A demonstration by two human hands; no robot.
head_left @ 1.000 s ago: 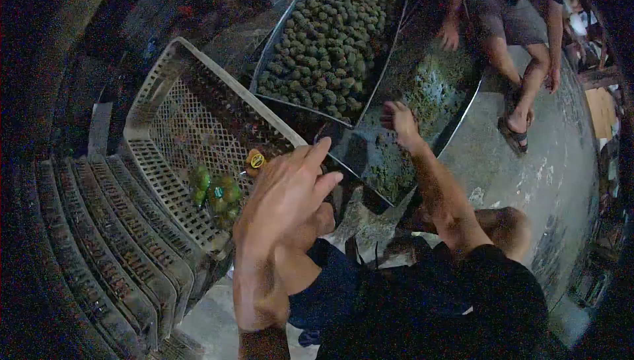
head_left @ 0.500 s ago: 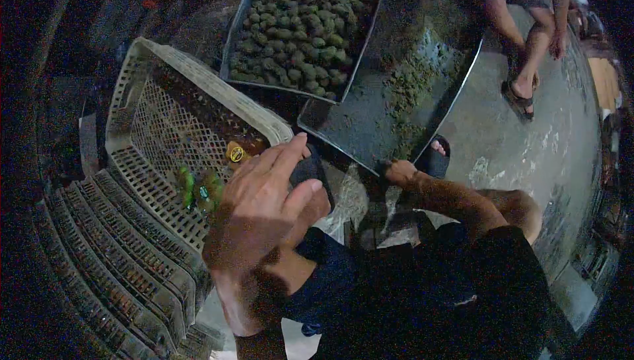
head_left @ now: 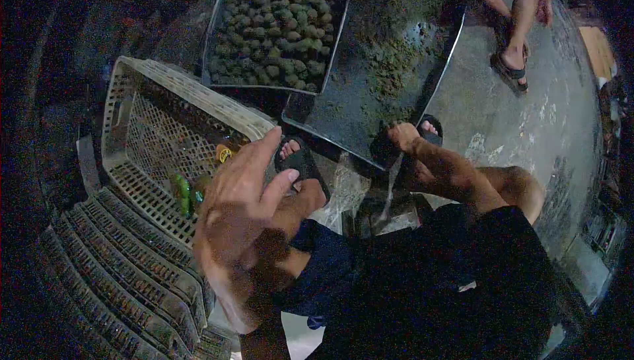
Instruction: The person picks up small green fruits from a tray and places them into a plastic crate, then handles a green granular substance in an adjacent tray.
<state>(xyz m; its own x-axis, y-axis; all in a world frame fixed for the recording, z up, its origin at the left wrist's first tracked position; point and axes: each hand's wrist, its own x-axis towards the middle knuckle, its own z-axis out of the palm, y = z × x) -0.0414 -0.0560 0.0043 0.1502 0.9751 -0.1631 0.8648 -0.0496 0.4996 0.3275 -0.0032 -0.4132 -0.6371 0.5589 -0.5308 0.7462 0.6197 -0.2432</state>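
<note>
My left hand point(head_left: 241, 205) is held up in front of the pale plastic crate point(head_left: 191, 96), fingers stretched out and thumb apart, with nothing in it. Behind its fingers, inside the crate, lie green packets point(head_left: 180, 195) and a small orange-yellow item with a round label point(head_left: 224, 154). My right hand point(head_left: 403, 137) is curled at the near right corner of a metal tray point(head_left: 323, 119). Something dark shows beside its fingers, and I cannot tell what it is. Brownish-green crumbly residue point(head_left: 393, 76) is spread along that tray.
A second tray point(head_left: 264, 86) is filled with round greenish-brown items point(head_left: 281, 30). Stacked slatted crates point(head_left: 125, 281) stand at lower left. A sandalled foot point(head_left: 297, 162) is between crate and tray. Across the concrete floor point(head_left: 502, 135), another person's leg point(head_left: 522, 30) is beside the tray.
The view has turned a little, shifting the trays up and left. My right hand has moved up along the tray's side. My left hand stays raised, and the sandalled foot beyond it shows more.
</note>
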